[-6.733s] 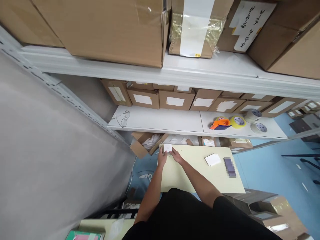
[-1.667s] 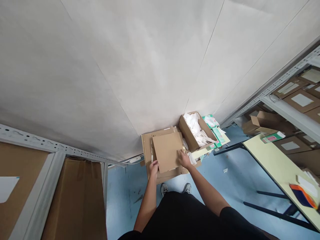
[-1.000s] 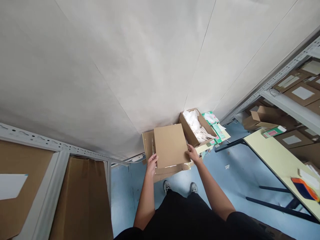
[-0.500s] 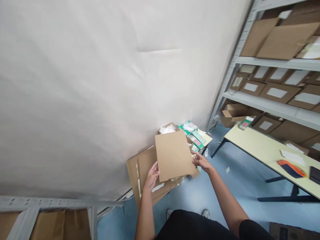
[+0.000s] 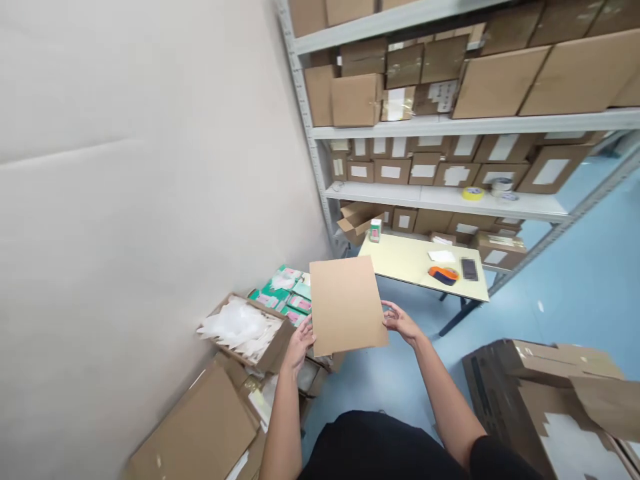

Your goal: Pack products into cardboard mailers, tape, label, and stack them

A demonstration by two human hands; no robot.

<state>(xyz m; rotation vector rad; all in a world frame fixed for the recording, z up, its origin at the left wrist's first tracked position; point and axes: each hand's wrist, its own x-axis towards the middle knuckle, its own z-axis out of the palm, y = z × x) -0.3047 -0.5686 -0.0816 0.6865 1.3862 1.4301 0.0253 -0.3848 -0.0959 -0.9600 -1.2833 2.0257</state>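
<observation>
Between my two hands is a flat-topped brown cardboard box (image 5: 349,307), held out in front of my body. Mostly its plain, unmarked upper face shows, so its depth is hard to judge. My left hand (image 5: 299,345) grips the left edge, and my right hand (image 5: 401,323) grips the right edge with bent fingers. Behind and left of it, green-and-pink small boxes (image 5: 299,304) lie in a group. An open carton (image 5: 274,357) full of white packing material (image 5: 245,327) stands beside them.
A pale yellow table (image 5: 400,257) holds an orange-and-black tape dispenser (image 5: 444,275), a dark phone-like object (image 5: 469,269) and a small green box (image 5: 375,231). Shelves (image 5: 380,192) of labelled cartons rise behind. Large cartons (image 5: 545,373) stand at lower right, flattened cardboard (image 5: 200,427) at lower left.
My view has turned to the right, bringing the shelves and table toward the middle and the large cartons into sight. The box stays between both hands.
</observation>
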